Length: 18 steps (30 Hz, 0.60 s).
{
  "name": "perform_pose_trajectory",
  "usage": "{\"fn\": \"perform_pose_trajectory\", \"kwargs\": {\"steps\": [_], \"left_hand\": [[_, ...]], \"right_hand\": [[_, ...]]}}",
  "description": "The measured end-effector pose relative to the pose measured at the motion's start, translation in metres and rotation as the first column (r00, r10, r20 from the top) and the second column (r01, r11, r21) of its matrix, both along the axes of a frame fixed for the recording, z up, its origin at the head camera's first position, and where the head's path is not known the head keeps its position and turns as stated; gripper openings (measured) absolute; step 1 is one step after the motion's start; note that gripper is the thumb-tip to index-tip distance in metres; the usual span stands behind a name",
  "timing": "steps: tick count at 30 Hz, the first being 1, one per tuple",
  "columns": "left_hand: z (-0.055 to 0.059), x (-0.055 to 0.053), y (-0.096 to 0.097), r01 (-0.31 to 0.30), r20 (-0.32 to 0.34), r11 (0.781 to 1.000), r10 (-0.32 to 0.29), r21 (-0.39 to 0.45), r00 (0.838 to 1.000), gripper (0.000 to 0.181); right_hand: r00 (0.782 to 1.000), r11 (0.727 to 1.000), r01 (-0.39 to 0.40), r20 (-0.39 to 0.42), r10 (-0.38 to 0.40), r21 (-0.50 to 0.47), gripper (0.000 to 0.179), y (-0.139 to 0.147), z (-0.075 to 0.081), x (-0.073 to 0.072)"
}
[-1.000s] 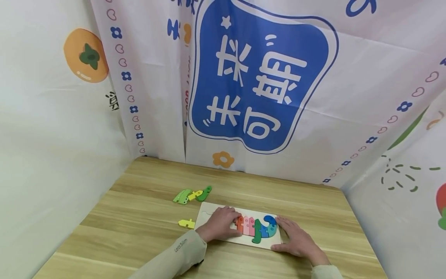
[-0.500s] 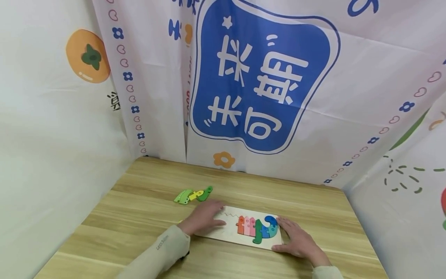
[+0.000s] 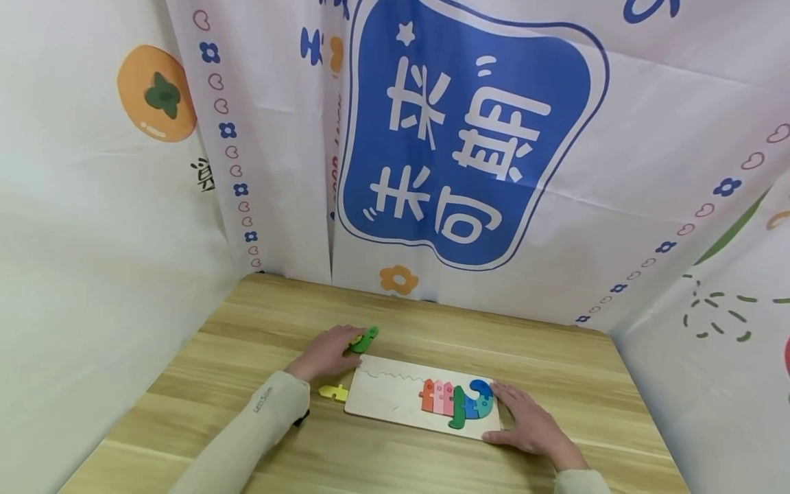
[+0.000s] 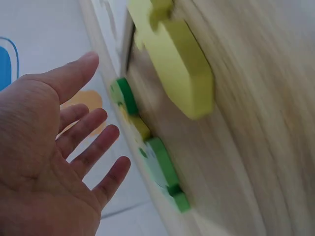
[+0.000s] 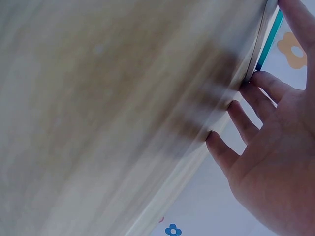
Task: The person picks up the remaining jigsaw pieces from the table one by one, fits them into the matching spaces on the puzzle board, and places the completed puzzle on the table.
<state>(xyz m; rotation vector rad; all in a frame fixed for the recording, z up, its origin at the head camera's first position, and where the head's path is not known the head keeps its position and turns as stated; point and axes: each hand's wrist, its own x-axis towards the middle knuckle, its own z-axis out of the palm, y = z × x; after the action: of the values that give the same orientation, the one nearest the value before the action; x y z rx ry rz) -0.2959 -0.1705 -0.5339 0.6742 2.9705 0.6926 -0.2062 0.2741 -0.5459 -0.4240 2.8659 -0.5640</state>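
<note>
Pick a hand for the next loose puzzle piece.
Left, probably: the left hand is open beside the loose dark green puzzle piece, while the right hand is at the opposite end of the puzzle board.

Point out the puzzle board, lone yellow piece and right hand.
Puzzle board [image 3: 387, 399], head view: bare surface left of its pieces.
Lone yellow piece [image 3: 334, 392], head view: middle of its top face.
Right hand [image 3: 529, 425], head view: back of the hand.
</note>
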Motion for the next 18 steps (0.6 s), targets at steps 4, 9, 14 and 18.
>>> {"fn": "perform_pose_trajectory", "kwargs": {"steps": [4,9,14,18], "left_hand": [[-0.004,-0.006,-0.008,-0.009,-0.003,1.0,0.009,-0.018,1.0,0.063],[-0.006,-0.01,-0.015,-0.043,0.009,0.999,0.044,-0.026,0.999,0.064],[-0.007,-0.011,-0.022,-0.06,0.005,0.997,0.061,-0.041,0.998,0.063],[-0.008,-0.011,-0.027,-0.048,-0.004,0.998,0.048,-0.046,0.999,0.061]], "right_hand": [[1.0,1.0,0.0,0.0,0.0,-0.008,0.107,0.0,0.002,0.001],[1.0,1.0,-0.003,-0.012,0.003,-0.01,0.106,-0.001,0.003,0.001],[1.0,1.0,-0.004,-0.014,0.004,-0.008,0.107,0.0,0.001,0.0],[1.0,1.0,-0.001,-0.009,0.001,-0.006,0.107,0.0,0.0,0.0]]}}
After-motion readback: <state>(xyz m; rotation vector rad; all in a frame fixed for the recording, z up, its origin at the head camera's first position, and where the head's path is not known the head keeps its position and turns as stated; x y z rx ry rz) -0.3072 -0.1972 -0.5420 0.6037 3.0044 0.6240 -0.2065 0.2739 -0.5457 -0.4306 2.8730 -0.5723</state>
